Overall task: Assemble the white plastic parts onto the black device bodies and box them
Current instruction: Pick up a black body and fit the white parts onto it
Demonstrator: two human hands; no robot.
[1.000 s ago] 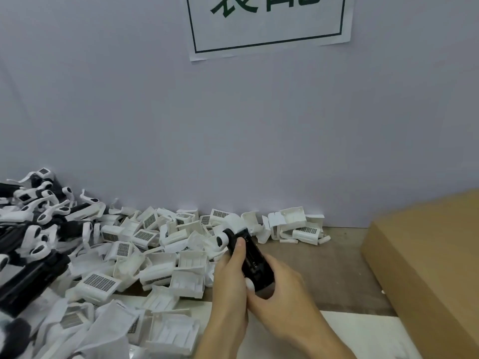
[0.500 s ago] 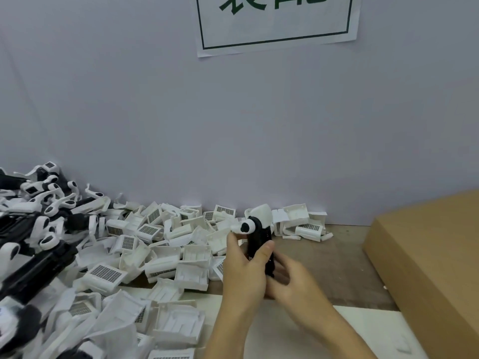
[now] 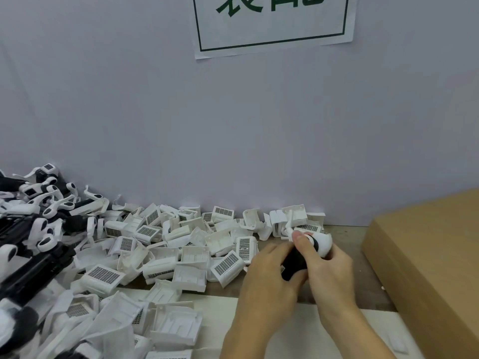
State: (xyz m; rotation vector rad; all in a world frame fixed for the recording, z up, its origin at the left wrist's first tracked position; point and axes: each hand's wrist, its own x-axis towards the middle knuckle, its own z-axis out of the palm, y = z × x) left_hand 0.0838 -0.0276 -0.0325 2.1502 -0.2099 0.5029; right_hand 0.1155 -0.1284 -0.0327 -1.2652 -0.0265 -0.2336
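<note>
Desk (image 3: 290, 297) status: cardboard box (image 3: 425, 268) at right, contents hidden, so boxed count unknown. Big heap of loose white parts (image 3: 181, 255) covers the middle, so most work remains. Pile of black bodies (image 3: 39, 263) at far left, some already with white pieces on. One black device body (image 3: 295, 261) with its white head (image 3: 324, 243) is gripped in both hands, left hand (image 3: 267, 275) and right hand (image 3: 329, 273) curled round it, just left of the box.
</note>
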